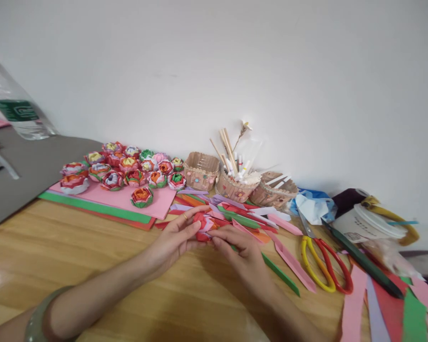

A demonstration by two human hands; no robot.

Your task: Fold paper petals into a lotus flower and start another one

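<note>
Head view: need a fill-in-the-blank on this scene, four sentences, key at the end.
1. The left hand and right hand hold a folded paper piece; the bangle is on the ____ arm.
2. The top sheet under the nearest paper flower is ____.
3. The scissors have one red handle loop and one ____ loop.
4. The wooden sticks stand in the ____ one of three baskets.

Missing words: left; pink; yellow; middle
</note>
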